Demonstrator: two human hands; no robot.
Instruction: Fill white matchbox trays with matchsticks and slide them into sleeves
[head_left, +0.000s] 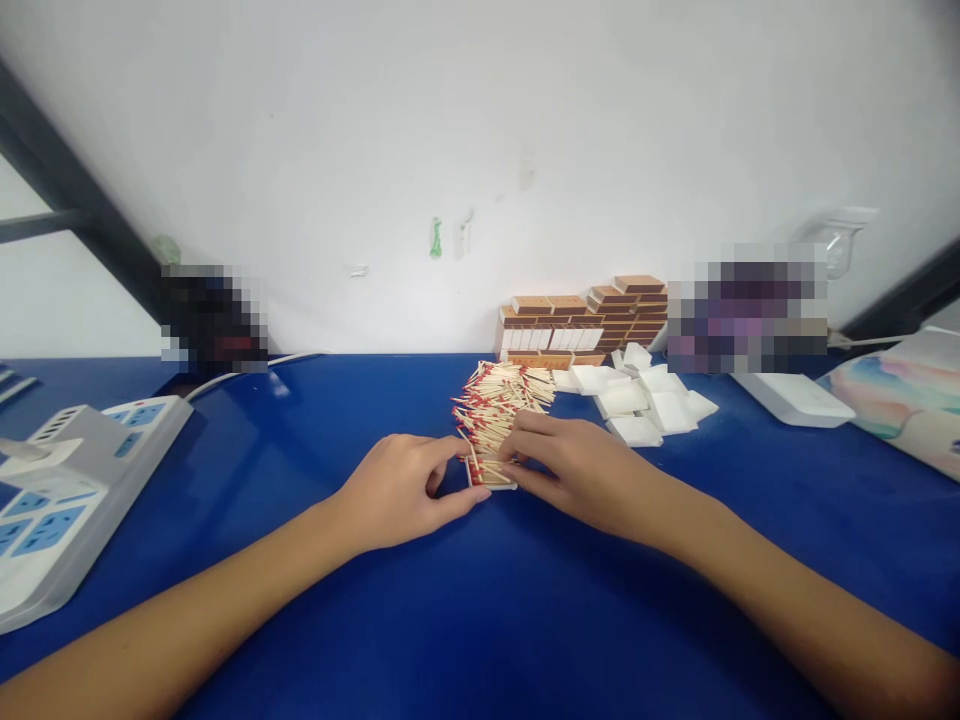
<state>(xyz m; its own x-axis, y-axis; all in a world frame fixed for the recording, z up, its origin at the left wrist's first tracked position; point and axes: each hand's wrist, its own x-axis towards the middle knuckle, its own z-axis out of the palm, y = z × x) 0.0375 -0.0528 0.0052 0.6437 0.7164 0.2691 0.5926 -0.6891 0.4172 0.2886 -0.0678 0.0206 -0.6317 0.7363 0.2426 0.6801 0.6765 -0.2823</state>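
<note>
A small white matchbox tray lies on the blue table, with red-tipped matches in it. My left hand grips the tray's left end, thumb at the near corner and forefinger at the far one. From the other side, the bent fingers of my right hand close on matches over the tray's right part; how many they hold is hidden. Just beyond both hands is a large loose heap of matches, their red heads mostly to the left.
Empty white trays lie in a pile right of the heap. Brown matchboxes are stacked against the wall. A white power strip sits at far left. At right are a white block and a colourful patterned item.
</note>
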